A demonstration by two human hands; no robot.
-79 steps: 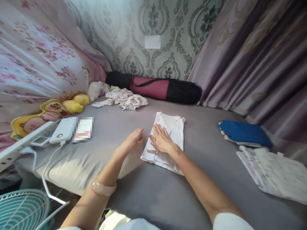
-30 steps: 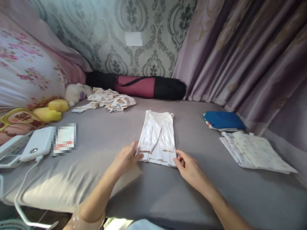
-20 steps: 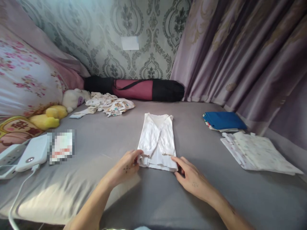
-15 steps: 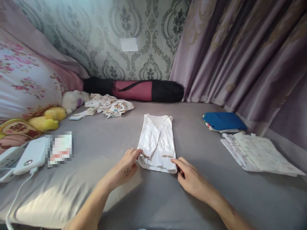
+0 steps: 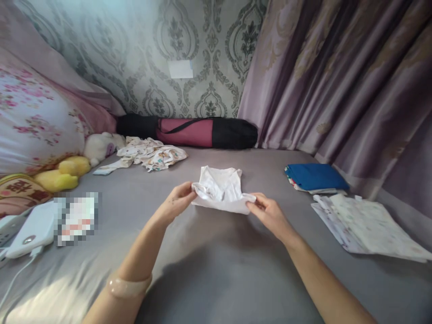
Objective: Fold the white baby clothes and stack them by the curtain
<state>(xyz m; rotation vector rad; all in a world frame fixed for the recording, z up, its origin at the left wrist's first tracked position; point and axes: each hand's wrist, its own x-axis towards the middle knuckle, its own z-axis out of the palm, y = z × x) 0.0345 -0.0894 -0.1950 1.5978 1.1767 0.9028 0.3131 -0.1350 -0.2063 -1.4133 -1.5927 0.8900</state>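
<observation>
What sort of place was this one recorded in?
Probably a bedroom in a home: what looks like a grey-sheeted bed fills the lower view, a yellow plush toy lies at its left, and a mauve curtain hangs on the right.

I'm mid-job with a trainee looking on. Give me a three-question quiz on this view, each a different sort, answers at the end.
1. True or false: the left hand and the right hand each hold the white garment.

2. Which lies farthest back on the bed?
A. The folded blue cloth
B. The long bag
C. The white garment

3. Fill the gap: the pale bracelet is worn on the person's own ____ (name the limb and its side).

Key:
1. True; the fingers of both hands pinch its near edge, one hand at each side.
2. B; it stretches along by the patterned wall.
3. Left arm.
</observation>
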